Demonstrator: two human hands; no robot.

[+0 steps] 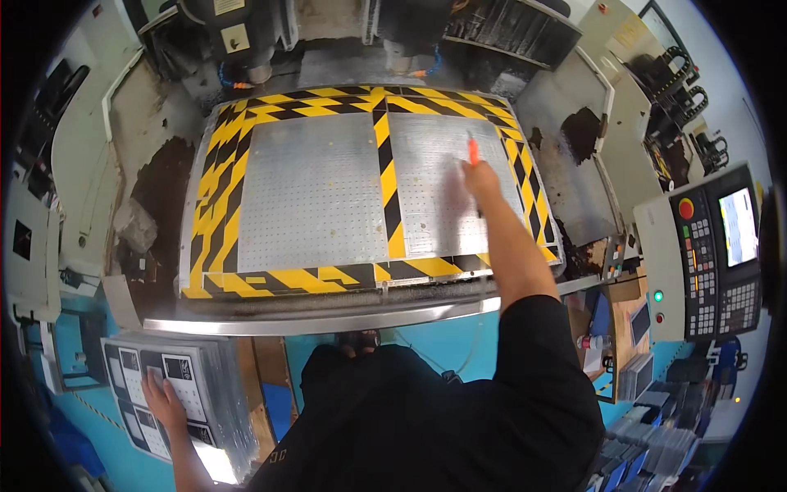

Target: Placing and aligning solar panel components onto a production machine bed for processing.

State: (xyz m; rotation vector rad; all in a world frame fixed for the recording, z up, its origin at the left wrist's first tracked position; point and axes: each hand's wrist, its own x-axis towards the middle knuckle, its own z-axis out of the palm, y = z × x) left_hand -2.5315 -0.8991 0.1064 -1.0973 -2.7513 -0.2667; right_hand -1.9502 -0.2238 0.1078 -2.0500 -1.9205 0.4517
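Observation:
My right hand (479, 179) reaches out over the right half of the perforated metal bed (316, 193). Its fingers are closed round a slim orange-red tool (473, 151), which points away from me; the exact kind is too small to make out. Down at the left, my left hand (166, 403) lies with fingers stretched on the top sheet of a thick stack of printed panels (193, 373). These panels are grey with white and black printed blocks, and clear film shows along the stack's side.
Black-and-yellow striped tape (385, 156) frames and divides the bed. A metal rail (328, 321) runs along its front. At the right stands a control panel (713, 254) with screen and buttons. Two coolant hoses (433, 64) hang at the back. More stacked sheets (648, 443) sit lower right.

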